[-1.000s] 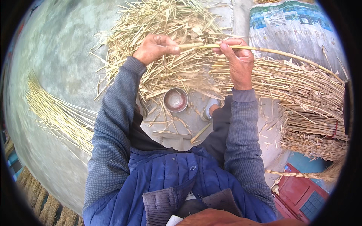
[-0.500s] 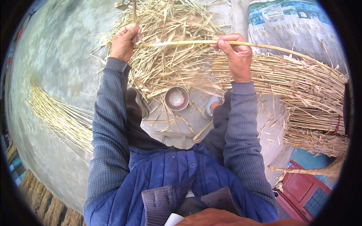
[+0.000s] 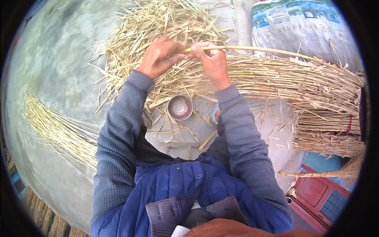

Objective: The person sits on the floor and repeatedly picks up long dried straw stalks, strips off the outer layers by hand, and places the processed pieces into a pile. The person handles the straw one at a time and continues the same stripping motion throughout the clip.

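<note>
Stalk (image 3: 268, 49) held up in front of the body at arm's length, running from between the hands out to the right, over a thick bundle of stalks (image 3: 292, 85); far end hard to pick out against that bundle. Right hand (image 3: 214, 63) near the stalk's left end, grip pressed together, pinching the stalk between thumb and fingertips. Left hand (image 3: 158, 56) close beside, fingers bent in at the stalk's left end; cannot tell whether pinching it or only touching. Beneath and beyond both hands, a loose heap of dry leaves (image 3: 169, 19), spread on the grey floor (image 3: 75, 51). Nearer the body, between the feet, a round metal bowl (image 3: 180, 108), with scraps scattered around. Off to the left, a fan of thin yellow stems (image 3: 59, 126) lying on the floor. At upper right, a white and blue sack (image 3: 304, 35), just beyond the thick bundle. Lower right, a broom (image 3: 339, 173) lying across part of a red panel (image 3: 316, 191).
</note>
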Action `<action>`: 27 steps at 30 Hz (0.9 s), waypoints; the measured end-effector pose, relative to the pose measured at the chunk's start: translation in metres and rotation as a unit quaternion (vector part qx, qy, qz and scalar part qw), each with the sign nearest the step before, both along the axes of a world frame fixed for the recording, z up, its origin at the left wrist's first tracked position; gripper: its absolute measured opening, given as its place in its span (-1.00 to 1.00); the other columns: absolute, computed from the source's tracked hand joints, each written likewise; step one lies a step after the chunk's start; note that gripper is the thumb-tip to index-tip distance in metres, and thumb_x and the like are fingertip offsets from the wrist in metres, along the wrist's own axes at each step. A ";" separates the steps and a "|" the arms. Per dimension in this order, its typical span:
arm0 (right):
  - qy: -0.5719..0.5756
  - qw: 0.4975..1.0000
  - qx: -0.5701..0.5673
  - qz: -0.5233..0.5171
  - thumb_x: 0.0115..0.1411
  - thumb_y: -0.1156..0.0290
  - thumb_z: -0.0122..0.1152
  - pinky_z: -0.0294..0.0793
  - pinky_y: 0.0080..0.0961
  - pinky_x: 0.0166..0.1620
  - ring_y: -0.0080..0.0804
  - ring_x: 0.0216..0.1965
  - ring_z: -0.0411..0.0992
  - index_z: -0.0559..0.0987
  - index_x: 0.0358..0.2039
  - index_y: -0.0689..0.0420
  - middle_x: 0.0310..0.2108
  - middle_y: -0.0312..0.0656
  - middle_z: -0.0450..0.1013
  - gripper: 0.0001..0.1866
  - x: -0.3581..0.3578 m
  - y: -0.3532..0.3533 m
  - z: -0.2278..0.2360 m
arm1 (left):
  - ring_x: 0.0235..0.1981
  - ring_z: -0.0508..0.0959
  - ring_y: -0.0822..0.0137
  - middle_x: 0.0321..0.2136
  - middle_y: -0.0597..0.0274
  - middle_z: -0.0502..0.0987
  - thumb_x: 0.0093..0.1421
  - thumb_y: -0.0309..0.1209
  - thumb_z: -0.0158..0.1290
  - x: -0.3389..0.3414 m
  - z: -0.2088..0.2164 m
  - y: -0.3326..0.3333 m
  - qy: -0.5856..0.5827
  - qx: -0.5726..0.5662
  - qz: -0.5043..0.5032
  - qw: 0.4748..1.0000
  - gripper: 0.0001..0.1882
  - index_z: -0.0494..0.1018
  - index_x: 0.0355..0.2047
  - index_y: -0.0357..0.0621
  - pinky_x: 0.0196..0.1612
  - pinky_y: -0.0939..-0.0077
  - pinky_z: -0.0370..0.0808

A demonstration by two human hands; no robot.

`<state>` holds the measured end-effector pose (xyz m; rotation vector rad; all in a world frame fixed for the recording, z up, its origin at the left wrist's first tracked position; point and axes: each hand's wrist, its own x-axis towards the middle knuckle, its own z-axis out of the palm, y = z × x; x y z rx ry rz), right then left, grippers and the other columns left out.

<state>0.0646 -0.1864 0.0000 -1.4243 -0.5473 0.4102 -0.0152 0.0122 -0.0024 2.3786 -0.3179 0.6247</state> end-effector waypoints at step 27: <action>-0.035 0.996 -0.015 -0.075 0.30 0.39 0.29 0.61 -0.62 -0.24 -0.49 -0.31 0.61 0.60 -0.21 0.27 -0.36 -0.16 0.60 -0.81 0.006 -0.028 0.046 | -0.31 0.61 0.27 -0.35 0.18 0.66 0.11 -0.33 0.33 -0.001 0.005 -0.007 0.103 -0.143 0.044 0.983 -0.73 0.64 -0.23 -0.23 -0.22 0.38 0.52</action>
